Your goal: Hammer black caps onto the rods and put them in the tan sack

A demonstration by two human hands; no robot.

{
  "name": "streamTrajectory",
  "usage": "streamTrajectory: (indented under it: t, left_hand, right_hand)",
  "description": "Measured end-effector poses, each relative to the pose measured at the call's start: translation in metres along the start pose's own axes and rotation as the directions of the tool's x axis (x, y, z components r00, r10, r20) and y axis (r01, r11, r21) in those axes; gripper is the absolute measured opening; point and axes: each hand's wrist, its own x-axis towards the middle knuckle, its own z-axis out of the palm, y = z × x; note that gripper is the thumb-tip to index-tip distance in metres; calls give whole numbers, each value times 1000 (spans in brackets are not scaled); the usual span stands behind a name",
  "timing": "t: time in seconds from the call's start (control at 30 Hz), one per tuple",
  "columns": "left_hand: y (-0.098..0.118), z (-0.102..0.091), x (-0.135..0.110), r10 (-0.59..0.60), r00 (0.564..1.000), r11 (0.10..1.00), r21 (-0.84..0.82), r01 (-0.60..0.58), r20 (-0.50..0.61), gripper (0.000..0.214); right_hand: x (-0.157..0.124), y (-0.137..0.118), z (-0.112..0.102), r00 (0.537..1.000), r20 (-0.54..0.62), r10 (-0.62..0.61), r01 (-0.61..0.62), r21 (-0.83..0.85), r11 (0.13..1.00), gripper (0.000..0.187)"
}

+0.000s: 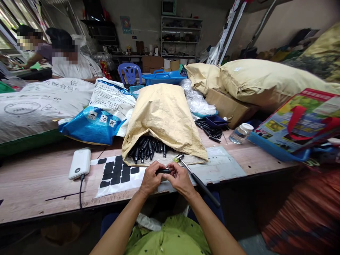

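My left hand pinches one end of a small black tube-like piece at the table's front edge. Close against it, my right hand has its fingertips closed on the other end. Just behind my hands, several similar black pieces spill from the mouth of a tan woven sack. A hammer with a yellow-faced head lies to the right of my right hand, its dark handle slanting past the table edge. Left of my hands is a white sheet bearing black square stickers.
A white power bank with a cable lies at left, near a blue-and-white sack. To the right are more black pieces, a lidded clear jar and a blue tray. Two people sit at far left.
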Motion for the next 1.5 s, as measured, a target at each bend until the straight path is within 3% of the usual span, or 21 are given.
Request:
streamTrajectory:
  t: [0.07,0.4,0.57,0.83,1.1,1.5]
  left_hand:
    - [0,0,0,8,1000,1000,-3,-8,-8,24]
    - [-3,-1,0,45,999,999,3,-45,-1,32]
    - [-1,-1,0,63,998,998,-5,-63,10,31]
    - [-3,1,-2,82,996,996,37,-80,-43,28]
    - [-1,1,-3,112,992,993,43,-110,-59,29]
    - [-4,1,-2,20,999,1000,-18,-21,-49,30]
  right_hand:
    - [0,0,-1,1000,11,-18,18,-7,1000,27]
    - [2,-3,-1,988,61,-145,156,-247,956,13]
    - [3,-2,2,983,62,-173,184,-334,924,21]
    - [1,3,17,970,-47,-240,196,-434,879,22]
    - [2,5,15,974,-34,-225,192,-406,893,25]
    - [3,-2,6,996,-1,-86,85,-186,979,11]
